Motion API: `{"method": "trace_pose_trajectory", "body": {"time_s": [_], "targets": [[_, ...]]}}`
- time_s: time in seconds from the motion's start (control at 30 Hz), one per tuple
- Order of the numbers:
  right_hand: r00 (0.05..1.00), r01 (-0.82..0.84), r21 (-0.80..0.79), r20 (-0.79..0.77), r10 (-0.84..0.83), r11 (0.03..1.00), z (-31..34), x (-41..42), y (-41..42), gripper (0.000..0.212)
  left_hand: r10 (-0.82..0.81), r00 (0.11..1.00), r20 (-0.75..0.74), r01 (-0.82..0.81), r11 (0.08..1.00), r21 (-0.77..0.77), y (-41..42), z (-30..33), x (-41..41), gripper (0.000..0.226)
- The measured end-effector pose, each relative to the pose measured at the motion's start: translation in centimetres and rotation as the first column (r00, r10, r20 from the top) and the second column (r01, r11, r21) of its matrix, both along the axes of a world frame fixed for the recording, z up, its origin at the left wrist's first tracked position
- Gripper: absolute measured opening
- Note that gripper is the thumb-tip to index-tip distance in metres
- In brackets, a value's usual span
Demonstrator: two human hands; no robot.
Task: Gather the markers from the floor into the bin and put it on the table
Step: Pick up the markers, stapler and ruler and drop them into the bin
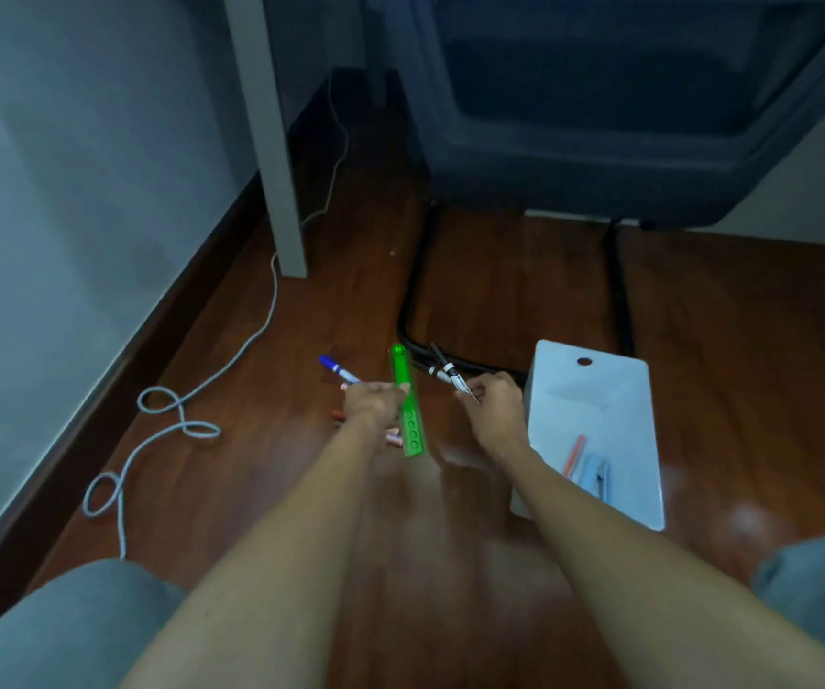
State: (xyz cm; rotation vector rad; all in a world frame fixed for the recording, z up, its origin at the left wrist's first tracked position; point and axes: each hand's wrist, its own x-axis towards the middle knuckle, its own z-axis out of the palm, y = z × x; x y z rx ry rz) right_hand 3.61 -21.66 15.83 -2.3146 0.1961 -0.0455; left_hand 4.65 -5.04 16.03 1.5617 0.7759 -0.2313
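Observation:
My left hand (373, 401) is closed around a blue-capped marker (338, 369) and a green ruler (406, 405) that sticks up past my fingers. A red marker (336, 415) lies on the floor under that hand, mostly hidden. My right hand (492, 405) grips two black-capped markers (445, 372) just left of the white bin (599, 390). The bin stands on the wooden floor and holds an orange marker (574, 455) and a pale blue item (596, 472).
A grey cable (176, 415) loops over the floor at the left by the wall. A grey table leg (283, 191) stands at the back left. A dark chair (599, 116) with black floor rails (415, 290) sits behind the bin. My knees frame the bottom corners.

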Motion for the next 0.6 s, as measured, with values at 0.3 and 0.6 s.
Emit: {"method": "trace_pose_trajectory", "body": {"time_s": [0.3, 0.6], "targets": [[0.958, 0.278, 0.079, 0.052, -0.283, 0.957, 5.5, 0.5, -8.8, 0.022, -0.233, 0.969, 0.086, 0.241, 0.965, -0.099, -10.2, 7.6, 3.0, 0.022], [0.886, 0.464, 0.106, -0.055, -0.461, 0.879, 3.5, -3.8, -15.7, 0.036, -0.461, 0.886, 0.056, 0.462, 0.887, -0.006, -19.2, 4.7, 0.5, 0.009]]}}
